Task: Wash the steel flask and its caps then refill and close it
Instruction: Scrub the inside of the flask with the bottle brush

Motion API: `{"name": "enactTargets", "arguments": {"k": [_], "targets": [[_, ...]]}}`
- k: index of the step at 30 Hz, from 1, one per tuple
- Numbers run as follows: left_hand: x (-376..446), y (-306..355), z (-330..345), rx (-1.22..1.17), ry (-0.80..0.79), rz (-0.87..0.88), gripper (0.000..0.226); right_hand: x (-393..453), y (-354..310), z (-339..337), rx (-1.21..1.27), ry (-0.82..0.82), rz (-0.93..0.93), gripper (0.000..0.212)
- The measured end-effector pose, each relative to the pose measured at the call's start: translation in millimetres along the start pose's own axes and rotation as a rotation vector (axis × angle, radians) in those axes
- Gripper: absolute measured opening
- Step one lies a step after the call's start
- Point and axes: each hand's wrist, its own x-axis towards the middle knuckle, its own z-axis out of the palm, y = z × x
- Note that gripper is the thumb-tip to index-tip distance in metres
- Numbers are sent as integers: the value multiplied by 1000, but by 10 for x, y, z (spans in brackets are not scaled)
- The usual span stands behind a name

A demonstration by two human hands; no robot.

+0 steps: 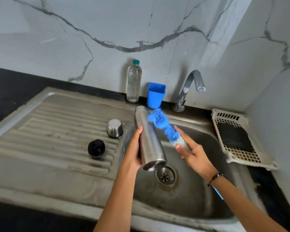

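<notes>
Over sink [199, 206] — flask [149, 141] gripped, brush [164, 126] alongside.

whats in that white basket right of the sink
A dark, flat pad or cloth lies inside the white perforated basket, covering most of its floor. Whatever sits beneath that pad is hidden; nothing else shows in the basket.

- White marble-pattern wall [107, 27] with grey veins is running behind the sink.
- Black counter [5, 84] is surrounding the steel drainboard [57, 131].
- Daylight is falling evenly.
</notes>
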Motion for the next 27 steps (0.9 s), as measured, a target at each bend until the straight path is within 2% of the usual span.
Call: {"name": "enactTargets", "arguments": {"k": [2,5,8,10,12,15,18,23,27], "targets": [[-25,-37,-65,25,2,0,41,-233,67,21,-15,-47,-76,58],[-63,-33,-69,27,-74,-34,45,-388,221,69,-211,-82,-173,52],[-63,-39,-53,79,-92,18,43,-225,323,88,-347,-38,-212,50],[-94,-44,-30,84,-107,3,64,13,296,37,-401,14,-203,53],[-151,-57,-6,29,-162,-29,74,261,258,-34,-449,21,-169,55],[-206,-82,-22,-48,-215,-40,69,406,230,-77,-425,24,-147,56],[-194,-76,-91,-83,-177,-4,69,187,191,-80,-344,36,-224,55],[-145,-79,-189,-115,-153,49,60,-323,369,137,-326,-147,-272,49],[-157,-116,-110,-131,-336,-61,64,-9,393,159,-328,39,-180,55]]}}
